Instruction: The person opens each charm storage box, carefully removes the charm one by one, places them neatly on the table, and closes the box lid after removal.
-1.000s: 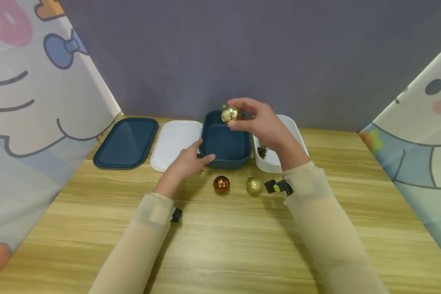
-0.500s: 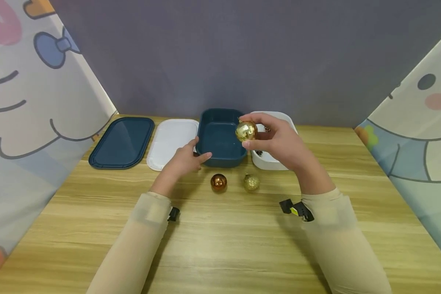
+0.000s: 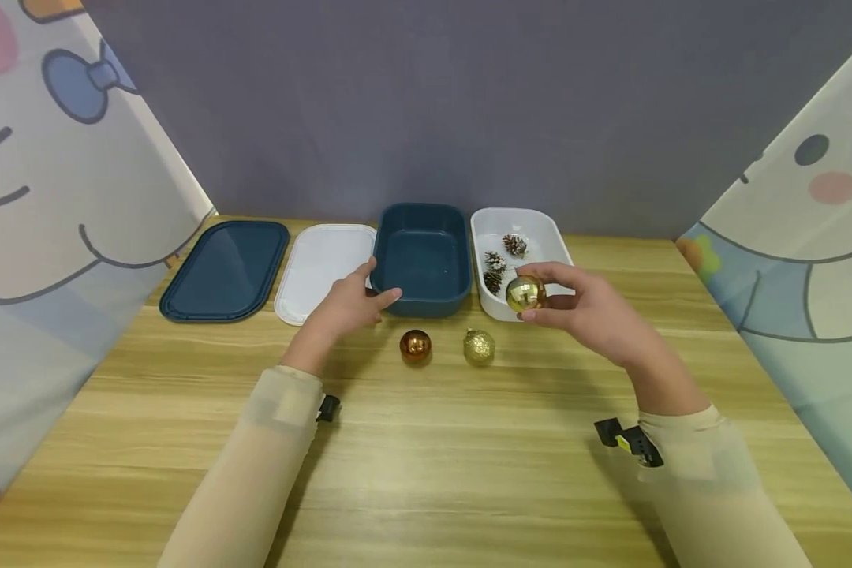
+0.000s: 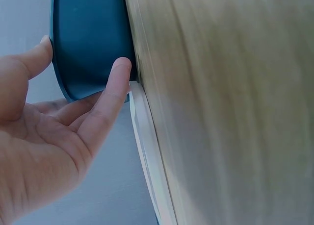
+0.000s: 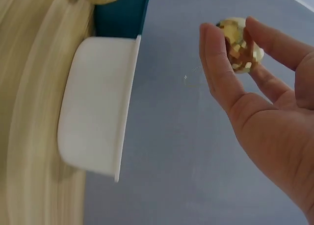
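Clearly, the right hand (image 3: 588,314) has its grip pinching a faceted gold ball (image 3: 525,294) between thumb and fingertips, with the ball raised clear of the bench (image 3: 426,473). From the head view, it appears over the near right part of a white box (image 3: 539,246); the right wrist view shows ball and box apart. The left hand (image 3: 348,304) has its grip spread, the fingers fairly straight, touching the outer left side and rim of a dark blue box (image 3: 427,264).

Inside the white box lie three frosted pine cones: one (image 3: 514,245) toward the back, and a second (image 3: 495,261) and a third (image 3: 493,282) close together by the left wall. The two boxes stand side by side near a grey backdrop (image 3: 426,102). On the bench in front, a shiny copper ball (image 3: 415,346) sits near the blue box, and a glittery gold ball (image 3: 479,348) is to its right, apart from it. Just left of the blue box lies a white lid (image 3: 323,268), and beyond that a dark blue lid (image 3: 226,270), both flat. Cartoon-printed panels flank the bench.
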{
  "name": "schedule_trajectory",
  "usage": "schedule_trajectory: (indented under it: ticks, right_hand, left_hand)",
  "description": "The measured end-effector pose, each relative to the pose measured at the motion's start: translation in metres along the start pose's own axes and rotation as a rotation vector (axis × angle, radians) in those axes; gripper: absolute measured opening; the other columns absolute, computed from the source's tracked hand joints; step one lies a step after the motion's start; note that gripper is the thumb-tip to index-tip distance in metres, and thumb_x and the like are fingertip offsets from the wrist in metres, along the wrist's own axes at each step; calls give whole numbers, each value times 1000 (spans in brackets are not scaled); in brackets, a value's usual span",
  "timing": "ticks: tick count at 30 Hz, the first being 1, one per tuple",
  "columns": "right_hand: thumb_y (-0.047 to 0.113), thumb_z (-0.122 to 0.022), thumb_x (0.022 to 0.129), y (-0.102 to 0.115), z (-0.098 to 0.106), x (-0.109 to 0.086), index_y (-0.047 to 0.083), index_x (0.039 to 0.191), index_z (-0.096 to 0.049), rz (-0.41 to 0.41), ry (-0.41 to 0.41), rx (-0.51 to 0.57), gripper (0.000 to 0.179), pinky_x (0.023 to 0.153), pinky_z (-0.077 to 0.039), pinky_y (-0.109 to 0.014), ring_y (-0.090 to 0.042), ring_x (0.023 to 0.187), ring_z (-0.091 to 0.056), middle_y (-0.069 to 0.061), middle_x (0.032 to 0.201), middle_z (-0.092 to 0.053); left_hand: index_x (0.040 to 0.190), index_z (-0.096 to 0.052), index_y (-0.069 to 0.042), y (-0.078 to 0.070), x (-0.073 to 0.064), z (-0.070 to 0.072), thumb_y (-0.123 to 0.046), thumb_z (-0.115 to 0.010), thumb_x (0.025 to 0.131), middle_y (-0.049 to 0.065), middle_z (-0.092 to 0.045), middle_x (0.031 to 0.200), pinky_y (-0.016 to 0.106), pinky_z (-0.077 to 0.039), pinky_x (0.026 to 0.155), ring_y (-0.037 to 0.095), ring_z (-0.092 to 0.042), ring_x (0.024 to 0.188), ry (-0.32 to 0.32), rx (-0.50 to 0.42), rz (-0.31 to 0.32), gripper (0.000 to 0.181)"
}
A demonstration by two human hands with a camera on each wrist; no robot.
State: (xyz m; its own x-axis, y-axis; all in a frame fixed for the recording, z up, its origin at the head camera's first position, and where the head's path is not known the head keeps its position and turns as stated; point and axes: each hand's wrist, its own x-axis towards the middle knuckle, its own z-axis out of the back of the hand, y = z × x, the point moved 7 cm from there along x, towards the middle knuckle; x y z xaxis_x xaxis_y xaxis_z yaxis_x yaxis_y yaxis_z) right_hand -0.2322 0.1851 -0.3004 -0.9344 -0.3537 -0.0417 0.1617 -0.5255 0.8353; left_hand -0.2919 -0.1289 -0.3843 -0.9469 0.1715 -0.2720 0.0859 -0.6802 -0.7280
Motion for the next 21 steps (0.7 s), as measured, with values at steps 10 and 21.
schedule_trajectory:
  ticks: [10,21]
  right_hand:
    - [14,-82,95,-42,14,-18,6,143,-62,-36,46,-188,53,81,-59,-25,-23,106,-71,-20,142,-65]
    - [14,-85,92,-78,6,-13,3,134,-61,-91,154,-310,50,92,-60,-48,-34,111,-71,-26,137,-66]
  left_hand:
    - [173,-2,-15,0,0,0,-47,-61,108,20,-74,129,41,-55,93,30,-77,103,2,7,9,94]
    - [173,-2,-15,3,5,0,-50,-61,108,20,-75,127,42,-55,95,29,-77,102,6,3,-14,95]
